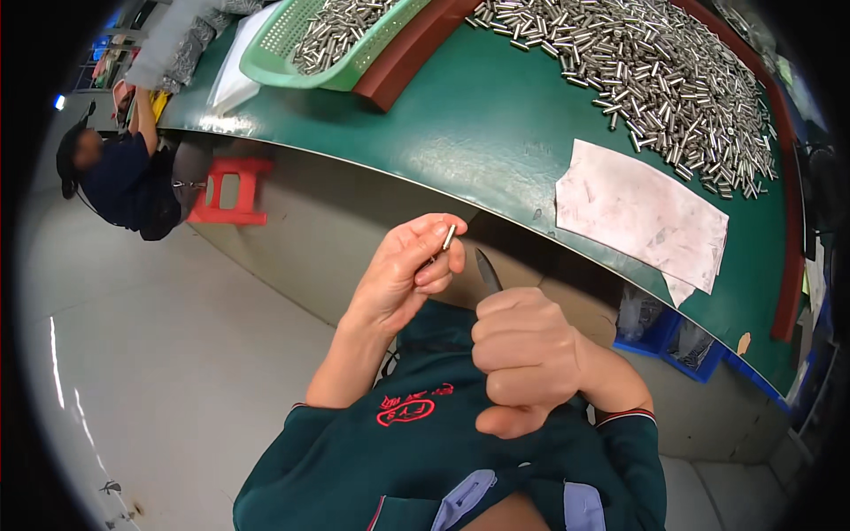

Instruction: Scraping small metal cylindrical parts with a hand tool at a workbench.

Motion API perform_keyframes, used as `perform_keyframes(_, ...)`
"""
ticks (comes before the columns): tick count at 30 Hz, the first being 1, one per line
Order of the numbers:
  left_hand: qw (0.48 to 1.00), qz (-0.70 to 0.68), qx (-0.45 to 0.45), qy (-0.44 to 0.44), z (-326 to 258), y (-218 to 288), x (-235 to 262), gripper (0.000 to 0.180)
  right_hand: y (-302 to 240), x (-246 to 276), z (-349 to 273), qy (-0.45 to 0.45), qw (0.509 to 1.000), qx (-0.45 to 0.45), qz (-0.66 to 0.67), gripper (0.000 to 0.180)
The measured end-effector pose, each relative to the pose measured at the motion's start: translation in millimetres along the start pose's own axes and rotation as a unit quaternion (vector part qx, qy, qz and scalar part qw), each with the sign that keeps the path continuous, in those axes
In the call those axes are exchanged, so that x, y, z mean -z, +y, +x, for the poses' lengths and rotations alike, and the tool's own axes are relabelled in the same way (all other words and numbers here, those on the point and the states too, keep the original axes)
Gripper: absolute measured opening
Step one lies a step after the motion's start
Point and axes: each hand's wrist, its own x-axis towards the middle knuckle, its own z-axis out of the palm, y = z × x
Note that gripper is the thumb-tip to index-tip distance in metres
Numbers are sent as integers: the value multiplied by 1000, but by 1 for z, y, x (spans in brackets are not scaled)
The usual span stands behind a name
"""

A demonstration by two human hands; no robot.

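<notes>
My left hand [406,265] pinches a small silver metal pin [450,236] between thumb and fingertips, in front of the table edge. Beside it on the right, my right hand [527,358] is closed in a fist around a knife; its dark pointed blade [487,270] sticks up toward the table, and the handle is hidden in the fist. Blade and pin are apart. Farther off, a large heap of similar metal pins [655,80] is spread over the green table [425,133].
A paper sheet [642,212] lies at the table's near right. Brown rails [416,49] border the heap; left of it stands a green basket [354,75] of pins. Blue bins [691,350] sit below the table. Another person [128,181] works far left by a red stool [235,190].
</notes>
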Motion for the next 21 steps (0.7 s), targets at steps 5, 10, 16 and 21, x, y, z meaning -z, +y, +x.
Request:
perform_keyframes(5,999,32,-4,-31,2,-5,4,17,3,-10,-5,-8,999,-6,-40,39)
perform_keyframes(10,998,37,-7,-49,4,-10,4,17,1,-13,-4,-21,998,-17,-53,38)
perform_keyframes(16,997,48,-7,-53,3,-11,2,15,1,-15,-5,-30,997,-17,-74,36)
perform_keyframes(21,997,59,-6,-57,4,-11,0,15,-1,-14,-4,-29,996,-17,-78,35)
